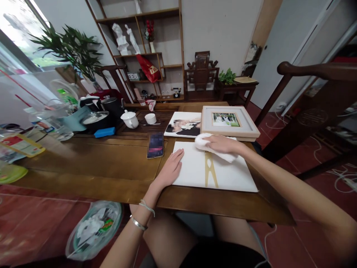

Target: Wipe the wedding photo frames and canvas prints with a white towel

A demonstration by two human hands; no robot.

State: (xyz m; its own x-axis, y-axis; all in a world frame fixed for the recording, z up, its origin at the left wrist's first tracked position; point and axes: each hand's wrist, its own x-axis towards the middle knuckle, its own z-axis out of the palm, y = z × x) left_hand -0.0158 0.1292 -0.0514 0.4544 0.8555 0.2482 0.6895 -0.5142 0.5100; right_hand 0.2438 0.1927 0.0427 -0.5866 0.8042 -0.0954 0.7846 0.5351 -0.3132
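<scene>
A white flat panel [192,169], seemingly the back of a picture frame, lies on the wooden table near its front edge. A tan A-shaped stand piece [211,173] shows in its middle. My left hand [172,168] rests flat on the panel's left edge, fingers stretched out. My right hand [224,144] is closed on a bunched white cloth [203,142] and presses it to the panel's far edge. Behind the panel are a photo print [184,127] and a light wooden picture frame [252,131] holding a photo. A phone [155,145] lies left of the panel.
A lidded white cup [129,120], a small white bowl [150,118], a blue sponge-like block [105,132] and a dark pot [95,118] stand at the table's far left. A lined trash bin [95,227] is on the floor. A wooden chair [315,74] stands at right.
</scene>
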